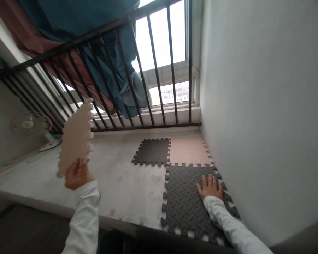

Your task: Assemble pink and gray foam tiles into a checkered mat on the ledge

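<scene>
My left hand grips a beige foam mat tile by its lower edge, holding it up nearly on end above the ledge. Flat on a dark grey foam tile rests my right hand, its fingers spread. Behind that tile lies a pale pink-beige foam tile, joined to it along the toothed edge. A second dark tile adjoins the pale one on its left.
The concrete ledge drops off along its front edge. A dark metal railing runs along the back before the window and teal curtain. A white wall bounds the right, and a fan stands far left.
</scene>
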A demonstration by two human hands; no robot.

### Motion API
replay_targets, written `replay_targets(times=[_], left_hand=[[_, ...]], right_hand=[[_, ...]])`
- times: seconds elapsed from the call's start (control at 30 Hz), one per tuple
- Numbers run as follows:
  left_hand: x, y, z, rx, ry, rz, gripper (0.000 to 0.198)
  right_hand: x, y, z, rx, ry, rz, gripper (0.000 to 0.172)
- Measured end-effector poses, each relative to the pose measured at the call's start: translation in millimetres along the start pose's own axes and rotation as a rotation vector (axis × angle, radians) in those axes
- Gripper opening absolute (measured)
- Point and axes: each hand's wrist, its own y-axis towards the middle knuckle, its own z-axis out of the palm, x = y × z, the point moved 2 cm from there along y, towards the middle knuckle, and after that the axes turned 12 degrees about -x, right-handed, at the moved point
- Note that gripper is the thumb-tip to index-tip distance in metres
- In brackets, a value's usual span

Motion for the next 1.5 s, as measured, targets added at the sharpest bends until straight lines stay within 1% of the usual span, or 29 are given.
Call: replay_targets(times=[0.03, 0.07, 0.1, 0.13, 0.17, 0.2, 0.27, 0.3, 0.33, 0.37, 0.43, 0.53, 0.63, 0.77, 0.83, 0.9, 0.97, 1.03, 1.07, 1.1, 1.17, 1.23, 1.27, 1.3, 1.33, 1.37, 1.4, 1.43, 1.5], left_hand=[[-0.8, -23.0, 22.5, -0.016, 0.000, 0.021, 0.041], [-0.5, -48.0, 44.4, 0.015, 0.014, 0.052, 0.038], [1.5, -75.0, 64.5, 0.073, 0.043, 0.081, 0.034], [5.1, -103.5, 82.2, 0.168, 0.088, 0.106, 0.030], [10.4, -133.1, 97.1, 0.296, 0.149, 0.131, 0.027], [16.7, -163.0, 108.9, 0.458, 0.217, 0.161, 0.023], [30.4, -219.4, 122.6, 0.834, 0.321, 0.237, 0.016], [36.5, -241.9, 124.7, 0.944, 0.335, 0.250, 0.012], [41.7, -259.9, 125.5, 1.021, 0.344, 0.256, 0.010], [45.9, -272.8, 125.6, 1.054, 0.347, 0.249, 0.009], [50.8, -286.7, 126.9, 1.071, 0.362, 0.230, 0.010], [49.6, -292.3, 132.4, 1.118, 0.381, 0.235, 0.012], [40.8, -296.8, 133.8, 1.193, 0.410, 0.283, 0.012], [26.9, -302.4, 125.3, 1.208, 0.548, 0.385, 0.017], [22.3, -302.0, 123.8, 1.239, 0.609, 0.404, 0.020], [17.8, -297.7, 127.7, 1.266, 0.622, 0.406, 0.020], [11.2, -287.7, 137.2, 1.263, 0.609, 0.416, 0.017], [2.2, -268.2, 150.5, 1.228, 0.571, 0.430, 0.014], [-2.5, -253.1, 157.7, 1.192, 0.548, 0.430, 0.013], [-6.7, -233.5, 164.7, 1.141, 0.528, 0.419, 0.011], [-11.0, -180.8, 175.7, 1.005, 0.516, 0.342, 0.009], [-7.8, -114.5, 178.4, 0.861, 0.539, 0.196, 0.014], [-4.3, -80.2, 175.5, 0.809, 0.554, 0.177, 0.019], [0.7, -47.1, 168.8, 0.750, 0.575, 0.159, 0.021], [7.3, -16.7, 157.6, 0.652, 0.568, 0.113, 0.022], [15.2, 8.6, 142.3, 0.577, 0.558, 0.093, 0.022], [24.5, 27.5, 123.4, 0.525, 0.541, 0.100, 0.021], [35.5, 39.8, 100.9, 0.489, 0.525, 0.128, 0.019], [64.1, 45.1, 49.4, 0.527, 0.528, 0.184, 0.014]], right_hand=[[0.1, -0.3, 0.3, 0.004, 0.003, 0.002, 0.054], [0.2, -0.6, 0.4, 0.009, 0.006, 0.005, 0.054], [0.4, -0.8, 0.3, 0.012, 0.007, 0.009, 0.055], [0.5, -0.9, 0.2, 0.014, 0.007, 0.011, 0.055], [0.6, -1.0, 0.3, 0.013, 0.008, 0.010, 0.055], [0.5, -1.0, 0.5, 0.012, 0.008, 0.010, 0.056], [-0.1, -1.1, 1.4, 0.006, 0.011, -0.002, 0.056], [-0.5, -1.2, 1.8, -0.001, 0.015, -0.010, 0.056], [-0.9, -1.3, 2.1, -0.010, 0.018, -0.019, 0.056], [-1.2, -1.5, 2.2, -0.017, 0.020, -0.027, 0.056], [-1.6, -1.7, 1.8, -0.011, 0.018, -0.031, 0.056], [-1.4, -1.6, 0.7, 0.025, 0.001, -0.021, 0.056], [-1.0, -1.4, 0.3, 0.030, -0.004, -0.025, 0.056], [-1.4, -2.2, 2.0, 0.012, 0.008, -0.028, 0.056], [-1.7, -2.6, 2.7, 0.014, 0.019, -0.029, 0.057], [-1.7, -2.7, 2.2, 0.015, 0.025, -0.030, 0.057], [-1.7, -2.5, 0.7, 0.012, 0.023, -0.032, 0.056], [-1.6, -2.2, -1.3, 0.011, 0.017, -0.035, 0.056], [-1.6, -2.0, -2.2, 0.014, 0.015, -0.035, 0.056], [-1.6, -1.9, -3.1, 0.017, 0.012, -0.033, 0.055], [-1.6, -1.7, -4.7, 0.016, 0.013, -0.034, 0.055], [-1.2, -1.4, -6.1, 0.009, 0.019, -0.041, 0.055], [-0.9, -1.4, -6.6, 0.009, 0.021, -0.041, 0.055], [-0.6, -1.3, -6.8, 0.010, 0.022, -0.037, 0.055], [-0.4, -1.3, -6.9, 0.012, 0.020, -0.030, 0.054], [-0.1, -1.4, -6.6, 0.011, 0.018, -0.023, 0.054], [0.1, -1.5, -6.1, 0.005, 0.015, -0.017, 0.054], [0.4, -1.7, -5.4, -0.005, 0.012, -0.014, 0.054], [0.7, -2.1, -3.7, -0.033, 0.008, -0.016, 0.053]])
